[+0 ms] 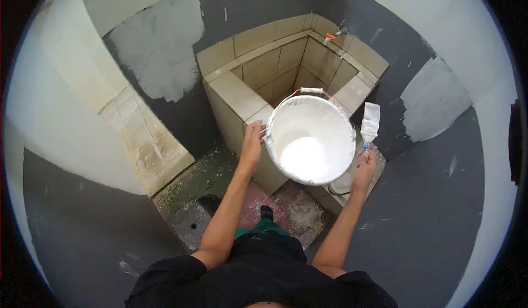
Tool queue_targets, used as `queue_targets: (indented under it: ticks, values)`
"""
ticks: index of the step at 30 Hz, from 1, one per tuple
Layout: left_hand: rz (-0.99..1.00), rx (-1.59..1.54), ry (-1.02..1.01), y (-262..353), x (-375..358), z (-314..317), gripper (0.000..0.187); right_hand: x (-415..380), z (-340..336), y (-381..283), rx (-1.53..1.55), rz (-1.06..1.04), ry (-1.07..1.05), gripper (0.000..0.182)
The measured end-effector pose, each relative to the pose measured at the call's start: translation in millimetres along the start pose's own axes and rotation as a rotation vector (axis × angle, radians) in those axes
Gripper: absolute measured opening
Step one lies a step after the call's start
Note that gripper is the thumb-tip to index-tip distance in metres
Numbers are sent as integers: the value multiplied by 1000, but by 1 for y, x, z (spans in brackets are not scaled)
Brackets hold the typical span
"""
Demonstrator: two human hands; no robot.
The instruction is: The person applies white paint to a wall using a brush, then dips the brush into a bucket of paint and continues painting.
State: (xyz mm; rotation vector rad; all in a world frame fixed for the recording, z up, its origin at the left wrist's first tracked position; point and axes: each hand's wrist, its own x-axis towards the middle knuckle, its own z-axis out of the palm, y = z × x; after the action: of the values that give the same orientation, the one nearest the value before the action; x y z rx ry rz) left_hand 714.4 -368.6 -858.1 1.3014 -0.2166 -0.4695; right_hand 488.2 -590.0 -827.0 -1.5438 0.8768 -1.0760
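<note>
A white bucket [286, 122] with white paint in the bottom is tilted so that its mouth faces me, its wire handle up at the far rim. My left hand [253, 140] is closed on the left side of the rim. In my right hand [365, 162], just right of the bucket, is a paintbrush [370, 122] with its paint-covered bristles pointing up and away from me. The bucket hangs in front of the near corner of a tiled basin [237, 96].
An orange-handled tap [330, 36] sticks out over the basin. Grey walls carry pale patches at left [165, 50] and right [434, 102]. A tiled ledge [146, 143] runs along the left. A toilet seems partly hidden behind the bucket.
</note>
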Motion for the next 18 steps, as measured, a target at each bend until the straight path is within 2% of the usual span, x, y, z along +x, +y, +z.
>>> queue_targets:
  ticks: [1, 2, 3, 5, 7, 10, 18]
  values:
    - [-96, -87, -22, -12, 16, -1, 51, 14, -8, 13, 140, 69, -85, 15]
    - [-142, -70, -61, -11, 23, 2, 61, 27, -11, 22, 282, 138, -175, 14]
    - [-191, -188, -68, -11, 29, 5, 66, 40, -10, 32, 426, 209, -270, 13]
    - [-272, -418, -77, -6, 38, 10, 77, 53, 11, 14, 502, 273, -349, 12]
    - [-228, -516, -78, 9, 44, 15, 85, 65, 37, -14, 518, 293, -400, 13]
    - [-214, -556, -23, 30, 57, -4, 87, 90, 80, -11, 606, 300, -487, 13]
    - [-47, -620, 59, 60, 98, -65, 88, 112, 196, 16, 538, 266, -683, 12]
